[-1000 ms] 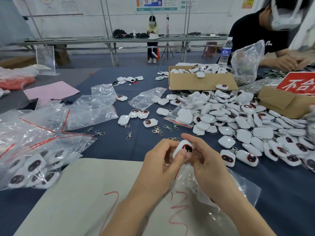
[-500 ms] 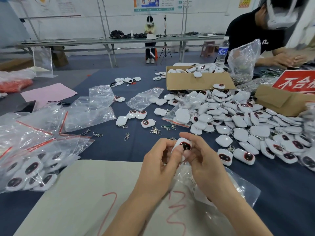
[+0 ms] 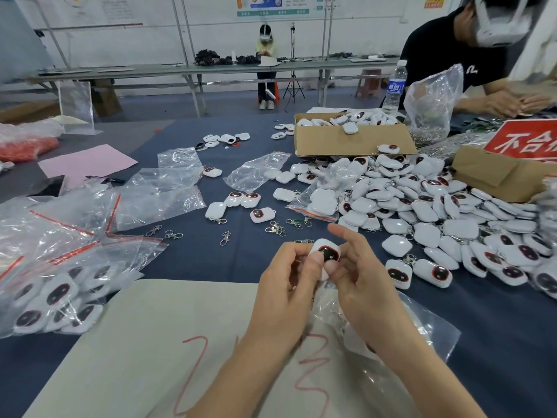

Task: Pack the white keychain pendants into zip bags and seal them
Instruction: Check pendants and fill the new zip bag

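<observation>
Between both thumbs I pinch one white pendant (image 3: 326, 254) with a dark, red-rimmed face, held just above the table's near middle. My left hand (image 3: 286, 292) grips it from the left and my right hand (image 3: 360, 285) from the right, its index finger lifted. A clear zip bag (image 3: 422, 330) lies under my right hand and wrist, partly hidden. A big heap of loose white pendants (image 3: 428, 212) spreads over the blue tablecloth to the right. Filled zip bags (image 3: 57, 294) with red seal strips lie at the left.
Empty clear bags (image 3: 159, 194) and loose metal clasps (image 3: 275, 229) lie mid-table. A beige sheet (image 3: 150, 351) with red marks lies under my forearms. A cardboard box (image 3: 349, 140) of pendants and a water bottle (image 3: 394, 87) stand behind. Another person (image 3: 482, 49) works at the far right.
Both hands have kept the pendant pinched in about the same place. My right index finger has lifted off it and now points up.
</observation>
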A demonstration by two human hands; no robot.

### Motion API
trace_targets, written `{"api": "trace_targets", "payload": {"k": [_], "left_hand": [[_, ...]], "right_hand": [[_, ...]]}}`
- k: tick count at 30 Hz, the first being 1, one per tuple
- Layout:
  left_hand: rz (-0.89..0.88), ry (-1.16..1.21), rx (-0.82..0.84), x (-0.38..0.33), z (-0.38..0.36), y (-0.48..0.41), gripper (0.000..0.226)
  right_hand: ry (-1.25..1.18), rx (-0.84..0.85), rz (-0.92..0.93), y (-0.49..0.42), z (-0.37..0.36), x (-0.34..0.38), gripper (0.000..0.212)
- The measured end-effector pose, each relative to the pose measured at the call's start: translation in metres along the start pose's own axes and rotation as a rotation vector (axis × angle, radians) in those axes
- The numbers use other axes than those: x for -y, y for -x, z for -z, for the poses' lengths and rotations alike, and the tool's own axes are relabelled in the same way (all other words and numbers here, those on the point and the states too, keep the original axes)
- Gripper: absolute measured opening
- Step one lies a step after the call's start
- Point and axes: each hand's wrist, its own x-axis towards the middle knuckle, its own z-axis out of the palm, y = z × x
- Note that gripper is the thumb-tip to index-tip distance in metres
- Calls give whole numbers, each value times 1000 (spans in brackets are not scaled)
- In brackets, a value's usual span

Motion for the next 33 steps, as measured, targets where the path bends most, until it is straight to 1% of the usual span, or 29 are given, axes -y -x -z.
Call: {"api": "trace_targets", "payload": {"k": [2, 4, 6, 7, 9, 11, 13, 15, 17, 20, 21, 24, 28, 30, 33], "left_hand": [[15, 62, -14, -2, 2, -2, 16], [71, 114, -60, -2, 10, -7, 19], [158, 97, -107, 3, 23, -14, 23], [196, 49, -103, 6, 29, -17, 23], [257, -66, -39, 13, 36, -21, 23], [317, -112, 24, 17, 35, -20, 16], [353, -125, 51, 19, 31, -17, 9], [338, -175, 70, 19, 27, -15, 2], [318, -190, 122, 17, 25, -12, 5], [328, -95, 242, 10, 20, -9, 8], [330, -64, 260, 8, 19, -8, 9], [322, -40, 219, 4, 21, -10, 12], [310, -26, 271, -3, 21, -8, 23], [302, -9, 265, -5, 18, -7, 33], [342, 106, 322, -7, 16, -5, 47]], "right_hand": [[-19, 7, 26, -2, 4, 4, 47], [11, -10, 28, -3, 12, 6, 36], [104, -68, 1, -4, 21, 4, 28], [165, -107, -27, -4, 25, 0, 27], [325, -150, -75, -5, 31, -5, 31], [456, -121, -105, -6, 35, -12, 33], [497, -81, -148, -7, 36, -17, 32], [461, -68, -181, -8, 38, -20, 31], [395, -48, -206, -10, 38, -23, 30], [248, -9, -211, -11, 37, -23, 28], [179, -5, -200, -12, 36, -22, 27], [20, -18, -142, -12, 35, -17, 29], [-25, -5, -74, -12, 31, -12, 31], [-26, 21, -64, -11, 28, -12, 33], [-56, 44, -50, -11, 27, -12, 33]]}}
